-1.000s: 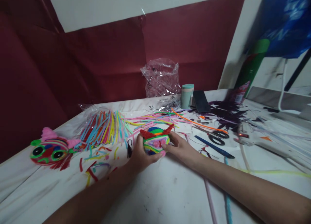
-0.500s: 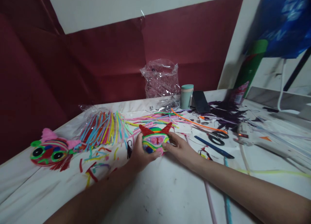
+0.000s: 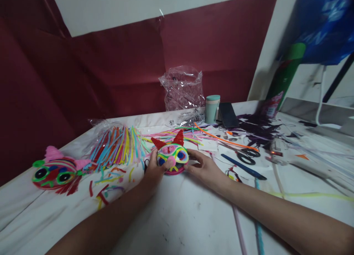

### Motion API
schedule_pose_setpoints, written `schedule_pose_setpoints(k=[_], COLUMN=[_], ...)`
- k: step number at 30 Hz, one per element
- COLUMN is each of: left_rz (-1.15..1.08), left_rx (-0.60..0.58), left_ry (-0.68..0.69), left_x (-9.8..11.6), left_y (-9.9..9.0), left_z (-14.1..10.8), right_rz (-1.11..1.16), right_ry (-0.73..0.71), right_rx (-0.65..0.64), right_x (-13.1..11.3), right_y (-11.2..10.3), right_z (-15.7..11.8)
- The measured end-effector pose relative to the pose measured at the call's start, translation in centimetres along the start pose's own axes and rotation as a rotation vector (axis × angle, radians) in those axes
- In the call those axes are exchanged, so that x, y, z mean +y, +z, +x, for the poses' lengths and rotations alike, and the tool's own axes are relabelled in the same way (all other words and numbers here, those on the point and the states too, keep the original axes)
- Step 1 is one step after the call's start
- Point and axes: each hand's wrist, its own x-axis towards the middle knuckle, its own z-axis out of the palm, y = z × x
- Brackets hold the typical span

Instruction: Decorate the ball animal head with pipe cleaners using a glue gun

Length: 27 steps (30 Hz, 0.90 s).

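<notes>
Here's the red-horned face (image 3: 167, 150), just off centre toward six o'clock, held between both hands! The left hand (image 3: 153, 175) grips it from eight o'clock, thumb pressed across the front. From four o'clock, the right hand (image 3: 204, 169) has its fingers curled narrow on the rim, holding too. Further out: pink-eared face (image 3: 56, 173) at nine, scissors (image 3: 247, 157) at three, lidded cup (image 3: 212, 110) at one.

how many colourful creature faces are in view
2: the red-eared face held between the left hand and the right hand, and the pink-eared face on the table, at the left of the picture.
</notes>
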Motion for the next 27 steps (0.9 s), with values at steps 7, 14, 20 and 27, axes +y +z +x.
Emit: schedule_pose_setpoints(k=[7, 14, 20, 27], left_rz=[0.005, 0.044, 0.032, -0.038], left_rx=[0.009, 0.039, 0.041, -0.052], left_ry=[-0.025, -0.096, -0.063, -0.071], left_x=[0.0, 0.9, 1.0, 0.4], left_y=[-0.1, 0.3, 0.6, 0.4], left_z=[-0.1, -0.6, -0.6, -0.7], right_rz=[-0.024, -0.050, -0.050, -0.028], right_ry=[0.008, -0.028, 0.007, 0.019], right_rx=[0.030, 0.038, 0.001, 0.022], right_x=[0.0, 0.2, 0.1, -0.7], right_y=[0.1, 0.2, 0.2, -0.2], right_z=[0.0, -0.2, -0.1, 0.0])
